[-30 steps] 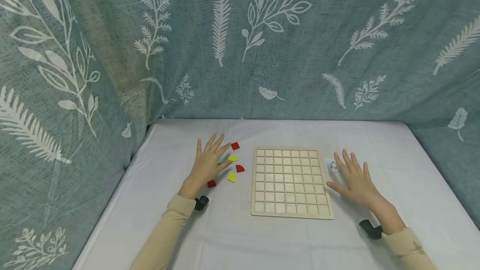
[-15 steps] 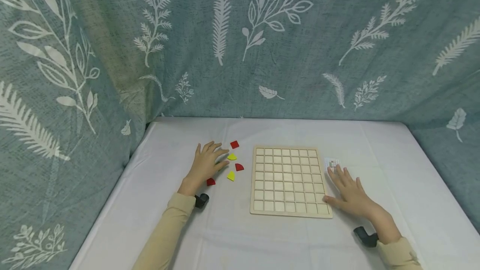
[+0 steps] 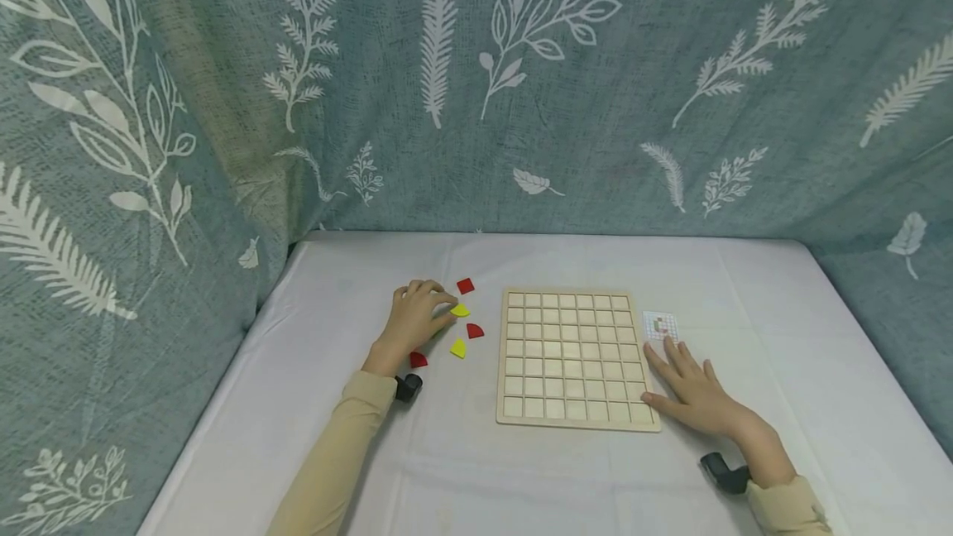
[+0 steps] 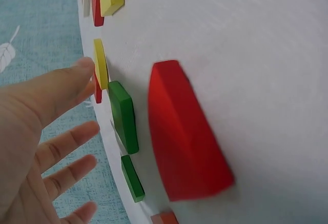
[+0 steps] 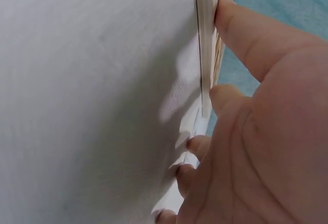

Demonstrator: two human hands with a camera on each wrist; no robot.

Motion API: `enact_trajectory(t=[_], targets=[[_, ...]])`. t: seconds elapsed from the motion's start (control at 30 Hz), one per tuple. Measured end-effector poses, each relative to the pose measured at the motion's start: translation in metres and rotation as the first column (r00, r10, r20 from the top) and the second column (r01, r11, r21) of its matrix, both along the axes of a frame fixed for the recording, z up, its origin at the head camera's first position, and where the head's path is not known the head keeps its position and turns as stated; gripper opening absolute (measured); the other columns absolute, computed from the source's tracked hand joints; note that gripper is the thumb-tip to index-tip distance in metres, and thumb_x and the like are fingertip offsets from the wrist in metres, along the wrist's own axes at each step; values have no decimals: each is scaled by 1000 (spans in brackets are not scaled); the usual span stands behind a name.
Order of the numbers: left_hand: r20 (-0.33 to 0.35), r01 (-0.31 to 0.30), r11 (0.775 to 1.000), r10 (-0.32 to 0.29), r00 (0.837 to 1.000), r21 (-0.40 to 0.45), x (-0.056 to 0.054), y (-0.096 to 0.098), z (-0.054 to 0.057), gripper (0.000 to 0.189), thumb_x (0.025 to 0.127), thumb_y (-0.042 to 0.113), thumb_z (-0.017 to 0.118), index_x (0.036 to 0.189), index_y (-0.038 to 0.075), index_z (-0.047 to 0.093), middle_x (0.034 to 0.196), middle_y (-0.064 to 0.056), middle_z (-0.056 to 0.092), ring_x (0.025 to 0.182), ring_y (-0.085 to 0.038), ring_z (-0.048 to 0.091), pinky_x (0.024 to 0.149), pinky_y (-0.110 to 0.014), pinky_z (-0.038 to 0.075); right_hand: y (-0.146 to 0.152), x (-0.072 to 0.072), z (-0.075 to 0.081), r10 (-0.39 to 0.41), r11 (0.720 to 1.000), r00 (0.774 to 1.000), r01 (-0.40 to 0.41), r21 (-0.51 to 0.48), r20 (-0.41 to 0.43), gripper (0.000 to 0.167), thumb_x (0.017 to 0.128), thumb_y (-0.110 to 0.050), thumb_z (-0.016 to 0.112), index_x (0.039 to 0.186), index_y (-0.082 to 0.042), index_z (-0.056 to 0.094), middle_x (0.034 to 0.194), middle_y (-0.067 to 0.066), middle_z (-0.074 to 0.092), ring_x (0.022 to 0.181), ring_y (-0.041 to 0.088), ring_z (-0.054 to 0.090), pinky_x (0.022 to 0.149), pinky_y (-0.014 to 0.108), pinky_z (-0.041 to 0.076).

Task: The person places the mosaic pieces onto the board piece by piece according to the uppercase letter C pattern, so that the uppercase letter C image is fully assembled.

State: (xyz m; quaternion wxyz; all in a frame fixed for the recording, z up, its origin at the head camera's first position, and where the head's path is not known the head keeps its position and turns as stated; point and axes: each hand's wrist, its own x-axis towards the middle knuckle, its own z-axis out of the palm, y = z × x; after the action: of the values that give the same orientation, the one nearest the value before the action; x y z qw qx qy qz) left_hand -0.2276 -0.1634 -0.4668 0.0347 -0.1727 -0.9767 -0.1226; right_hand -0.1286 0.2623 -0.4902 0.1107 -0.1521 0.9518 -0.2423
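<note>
Fingers apart, the left hand nears a yellow piece, long axis near-vertical, left wrist view's upper left; spread right hand touches board.

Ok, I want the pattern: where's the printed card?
In the head view, the card lies right of the board, just past the right hand.

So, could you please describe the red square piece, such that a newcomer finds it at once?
On the white tablecloth, look left of the pale grid board, where small coloured pieces lie near the left hand. In the head view, the red square piece is the one farthest from the person. Its straight sides set it apart from the round-edged yellow piece and red piece nearby.
</note>
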Motion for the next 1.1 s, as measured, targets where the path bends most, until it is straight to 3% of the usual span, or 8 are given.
enact_trajectory(t=[0.23,0.83,1.1], targets=[[33,2,1000,-3,999,15,-2,3,0,26,85,30,67,109,20,69,117,-9,57,115,-31,43,96,-55,32,0,2,-1,-2,1000,1000,2,-29,15,73,88,-45,54,146,-11,27,149,33,4,135,53,-1,98,72,-8],[-18,-1,999,2,1000,32,-10,13,-7,24,81,31,70,100,17,70,108,-8,57,107,-29,45,92,-52,34,4,0,-1,9,998,1000,-7,-68,25,70,90,-42,52,147,-11,25,149,32,2,136,51,-6,97,71,-12],[-41,28,999,-27,999,31,-6,24,-2,23,80,32,72,98,17,70,106,-6,58,106,-28,46,91,-52,35,4,1,-2,14,997,999,-12,-74,29,70,90,-42,53,147,-12,25,150,31,1,136,50,-7,98,71,-13]])
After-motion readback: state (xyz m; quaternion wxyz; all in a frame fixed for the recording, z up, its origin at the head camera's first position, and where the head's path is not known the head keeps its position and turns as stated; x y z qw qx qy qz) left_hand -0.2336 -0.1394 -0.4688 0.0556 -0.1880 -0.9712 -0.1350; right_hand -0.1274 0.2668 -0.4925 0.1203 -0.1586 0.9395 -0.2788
